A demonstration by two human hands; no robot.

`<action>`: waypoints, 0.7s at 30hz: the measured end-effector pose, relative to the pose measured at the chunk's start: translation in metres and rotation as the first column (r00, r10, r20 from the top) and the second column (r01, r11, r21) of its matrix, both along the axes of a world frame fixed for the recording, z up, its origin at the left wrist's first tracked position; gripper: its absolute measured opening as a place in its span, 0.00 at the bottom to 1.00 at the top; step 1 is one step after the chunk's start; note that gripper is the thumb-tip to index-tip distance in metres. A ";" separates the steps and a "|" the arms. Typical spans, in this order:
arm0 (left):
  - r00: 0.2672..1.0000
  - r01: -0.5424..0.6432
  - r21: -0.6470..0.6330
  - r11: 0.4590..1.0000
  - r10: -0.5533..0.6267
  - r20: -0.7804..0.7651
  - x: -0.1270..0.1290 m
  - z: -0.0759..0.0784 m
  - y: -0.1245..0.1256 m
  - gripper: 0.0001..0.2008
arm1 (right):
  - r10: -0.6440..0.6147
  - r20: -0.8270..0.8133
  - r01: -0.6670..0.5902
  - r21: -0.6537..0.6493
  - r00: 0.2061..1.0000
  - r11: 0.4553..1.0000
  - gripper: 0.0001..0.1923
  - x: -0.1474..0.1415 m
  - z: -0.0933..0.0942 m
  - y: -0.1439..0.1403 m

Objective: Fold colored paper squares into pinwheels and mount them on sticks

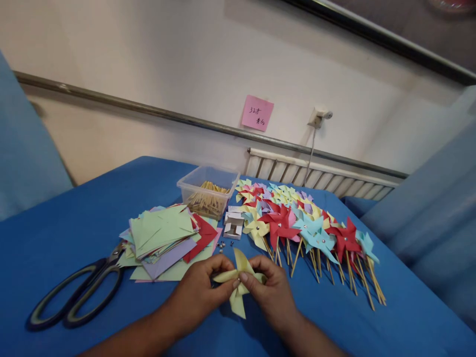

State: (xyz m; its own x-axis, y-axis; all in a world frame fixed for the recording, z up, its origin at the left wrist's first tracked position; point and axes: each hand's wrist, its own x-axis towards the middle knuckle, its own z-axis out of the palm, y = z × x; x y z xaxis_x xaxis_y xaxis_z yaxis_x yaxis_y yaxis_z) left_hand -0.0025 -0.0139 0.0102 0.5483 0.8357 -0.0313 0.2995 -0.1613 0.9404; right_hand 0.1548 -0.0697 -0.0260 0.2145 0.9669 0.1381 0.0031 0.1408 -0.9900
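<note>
Between my two hands is a pale yellow paper pinwheel (238,303), its blades folded in and a small metal fastener at its centre. My left hand (203,285) pinches it from the left, thumb close to the centre. From the other side my right hand (269,290) grips it, thumb pressed beside the fastener. No stick shows on this pinwheel. Just beyond my hands lie several small metal fasteners (222,245) and an open white box (233,227). Left of them a stack of cut coloured paper (161,230) is piled loosely.
Large scissors (89,282) lie at the left on the blue tablecloth (148,327). A clear plastic tub (208,193) of wooden sticks stands at the back. Many finished pinwheels on sticks (312,230) cover the right. Behind are a radiator (282,168) and a pink wall note (257,113).
</note>
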 end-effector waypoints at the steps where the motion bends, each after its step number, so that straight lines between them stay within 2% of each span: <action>1: 1.000 -0.005 -0.066 0.998 0.007 0.021 0.002 -0.004 0.003 0.12 | 0.004 -0.082 -0.008 -0.052 0.997 0.999 0.13 -0.001 -0.004 0.004; 4: 0.998 -0.009 -0.183 0.983 0.021 0.063 0.005 -0.012 0.009 0.14 | 0.006 -0.247 -0.037 -0.119 0.969 0.992 0.17 0.000 -0.017 0.013; 7: 0.997 -0.011 -0.247 0.969 0.030 0.074 0.005 -0.016 0.011 0.14 | 0.021 -0.321 -0.071 -0.145 0.947 0.987 0.19 0.001 -0.023 0.016; 10: 0.997 -0.005 -0.289 0.957 0.028 0.076 0.005 -0.015 0.011 0.15 | 0.019 -0.295 -0.066 -0.149 0.955 0.987 0.19 0.001 -0.022 0.017; 14: 0.999 -0.030 -0.275 0.961 0.037 0.020 0.008 -0.010 0.011 0.16 | -0.013 -0.249 -0.027 -0.156 0.969 0.987 0.18 -0.002 -0.017 0.018; 21: 0.991 -0.136 -0.278 0.951 0.134 -0.023 0.011 -0.003 0.016 0.14 | 0.032 -0.293 -0.098 -0.212 0.955 0.972 0.24 0.004 -0.009 0.025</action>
State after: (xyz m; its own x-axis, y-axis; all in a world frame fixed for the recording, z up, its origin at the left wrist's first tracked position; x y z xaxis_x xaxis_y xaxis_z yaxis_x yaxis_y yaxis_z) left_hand 0.0090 0.0017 0.0067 0.4304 0.8596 -0.2753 0.3039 0.1492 0.9410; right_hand 0.1589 -0.0452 -0.0347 0.1484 0.9790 -0.1394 -0.2865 -0.0924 -0.9536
